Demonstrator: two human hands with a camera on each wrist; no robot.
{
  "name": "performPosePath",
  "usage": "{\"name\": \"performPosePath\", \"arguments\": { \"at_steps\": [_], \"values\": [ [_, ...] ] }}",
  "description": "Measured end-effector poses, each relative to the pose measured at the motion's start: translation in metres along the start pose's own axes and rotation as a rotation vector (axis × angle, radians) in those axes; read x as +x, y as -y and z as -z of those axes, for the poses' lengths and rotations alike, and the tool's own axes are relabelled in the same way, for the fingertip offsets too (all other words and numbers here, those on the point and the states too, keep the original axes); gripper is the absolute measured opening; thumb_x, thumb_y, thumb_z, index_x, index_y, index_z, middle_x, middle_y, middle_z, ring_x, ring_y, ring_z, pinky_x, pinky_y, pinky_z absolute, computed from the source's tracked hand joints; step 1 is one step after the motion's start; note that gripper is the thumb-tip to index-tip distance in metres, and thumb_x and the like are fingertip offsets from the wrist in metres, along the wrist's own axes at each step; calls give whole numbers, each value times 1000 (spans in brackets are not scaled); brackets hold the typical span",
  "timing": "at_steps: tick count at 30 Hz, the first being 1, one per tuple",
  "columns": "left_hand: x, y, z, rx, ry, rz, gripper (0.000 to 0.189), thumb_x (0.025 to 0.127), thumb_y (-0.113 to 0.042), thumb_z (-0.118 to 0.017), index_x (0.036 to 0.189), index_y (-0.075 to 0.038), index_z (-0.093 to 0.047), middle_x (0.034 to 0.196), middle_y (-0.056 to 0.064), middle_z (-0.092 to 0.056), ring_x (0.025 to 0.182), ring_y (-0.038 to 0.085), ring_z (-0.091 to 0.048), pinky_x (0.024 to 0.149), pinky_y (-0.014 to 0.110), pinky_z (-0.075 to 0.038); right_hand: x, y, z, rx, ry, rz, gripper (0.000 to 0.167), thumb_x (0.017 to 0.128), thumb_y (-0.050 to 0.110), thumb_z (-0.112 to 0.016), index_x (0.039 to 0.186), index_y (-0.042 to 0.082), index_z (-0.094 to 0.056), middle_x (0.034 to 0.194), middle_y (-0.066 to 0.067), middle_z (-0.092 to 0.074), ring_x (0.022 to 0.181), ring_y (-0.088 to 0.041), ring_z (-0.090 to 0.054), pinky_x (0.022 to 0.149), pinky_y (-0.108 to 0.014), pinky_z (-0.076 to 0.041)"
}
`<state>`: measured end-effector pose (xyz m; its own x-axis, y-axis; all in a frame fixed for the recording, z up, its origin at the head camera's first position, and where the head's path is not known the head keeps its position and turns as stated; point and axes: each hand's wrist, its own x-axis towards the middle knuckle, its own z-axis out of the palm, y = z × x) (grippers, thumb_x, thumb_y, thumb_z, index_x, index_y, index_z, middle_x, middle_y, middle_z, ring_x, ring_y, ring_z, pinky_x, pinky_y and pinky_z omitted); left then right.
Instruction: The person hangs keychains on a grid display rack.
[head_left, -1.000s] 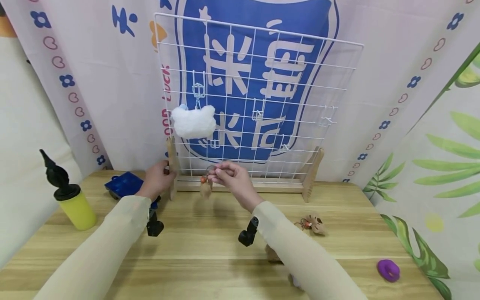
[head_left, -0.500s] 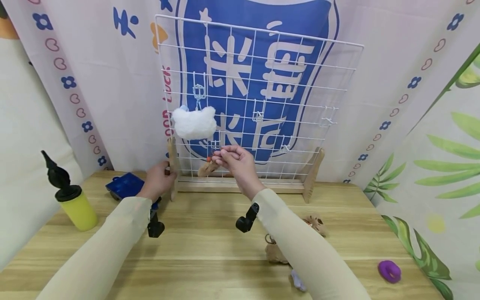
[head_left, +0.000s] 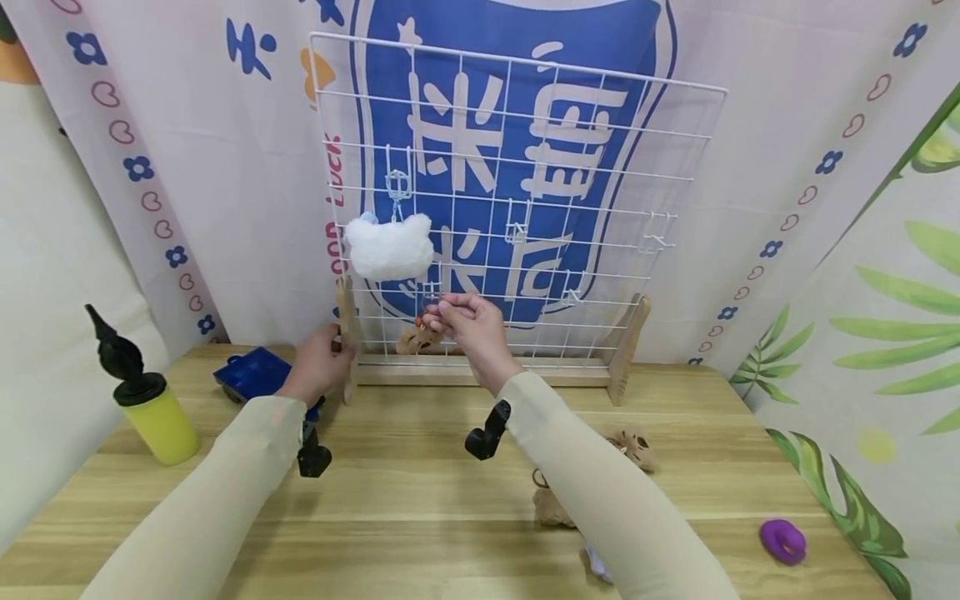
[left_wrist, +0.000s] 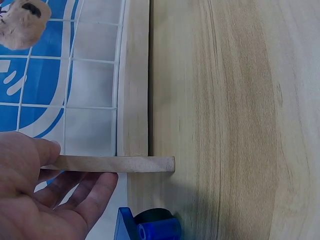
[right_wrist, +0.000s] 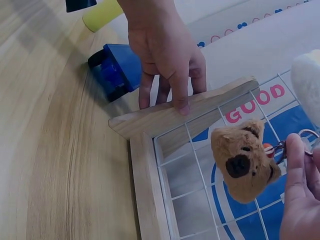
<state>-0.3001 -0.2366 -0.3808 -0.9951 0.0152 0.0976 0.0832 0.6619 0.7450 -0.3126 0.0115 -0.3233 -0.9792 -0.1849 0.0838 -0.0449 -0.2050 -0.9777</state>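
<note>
My right hand (head_left: 474, 333) pinches the metal ring of a brown bear-head plush keychain (right_wrist: 239, 159), which dangles in front of the white wire grid (head_left: 517, 150). The ring is right at a small hook (head_left: 432, 290) on the grid's lower left, partly hidden by my fingers in the head view. My left hand (head_left: 321, 362) grips the wooden side foot (left_wrist: 115, 164) of the grid's stand, thumb on one face and fingers on the other. Above the keychain, a white fluffy plush (head_left: 390, 247) hangs by a light-blue clasp from another hook.
More hooks (head_left: 516, 232) sit on the grid. A blue toy cart (head_left: 253, 373) and a yellow pump (head_left: 157, 425) stand at the left. Beneath my right sleeve lie brown plush keychains (head_left: 636, 450) and a pale lavender piece (head_left: 597, 563). A purple ring-shaped item (head_left: 782, 542) lies at the right.
My right hand has raised the bear keychain from near the stand's base bar up to the lower-left hook, and has barely moved in the last half second. The left hand keeps its hold.
</note>
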Motion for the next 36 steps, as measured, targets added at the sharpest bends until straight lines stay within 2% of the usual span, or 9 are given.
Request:
{"name": "performPosePath", "arguments": {
  "at_steps": [6,12,15,23,31,36],
  "values": [
    [-1,-1,1,2,2,11,53,110,-15,-44,150,17,-36,141,44,-52,127,55,-59,100,61,-57,0,0,-1,10,-10,-26,23,105,5,-60,125,-5,-64,126,-24,-74,87,-8,-76,84,-19,-62],
    [0,-3,-1,40,-25,10,52,109,-15,-46,149,17,-39,139,43,-54,123,54,-62,97,60,-59,0,-2,2,-21,-12,-30,21,105,7,-61,123,-2,-67,122,-22,-76,85,-7,-75,81,-17,-62],
    [0,-2,-1,47,-25,10,52,109,-16,-46,149,17,-39,139,43,-54,123,54,-62,96,60,-59,-1,-2,3,-36,-7,-35,22,105,9,-61,124,-1,-67,122,-20,-76,88,-7,-74,82,-17,-62],
    [-1,-1,0,40,-13,10,53,109,-17,-46,150,17,-38,139,43,-53,122,54,-62,94,58,-60,-2,-4,10,-55,16,-47,33,106,10,-61,134,-7,-61,122,-19,-75,89,-7,-74,84,-18,-62],
    [0,-4,-1,45,-14,29,51,109,-15,-46,149,16,-39,138,42,-55,121,53,-63,94,58,-61,-4,0,27,-93,18,-46,32,106,12,-62,133,-6,-62,121,-18,-77,90,-8,-76,95,-28,-62],
    [0,-3,-1,39,-12,33,52,109,-15,-46,149,17,-39,138,42,-55,122,53,-63,94,58,-61,-12,1,42,-148,50,-47,26,106,12,-61,127,-3,-65,121,-18,-76,93,-10,-76,102,-35,-60]
  ]
}}
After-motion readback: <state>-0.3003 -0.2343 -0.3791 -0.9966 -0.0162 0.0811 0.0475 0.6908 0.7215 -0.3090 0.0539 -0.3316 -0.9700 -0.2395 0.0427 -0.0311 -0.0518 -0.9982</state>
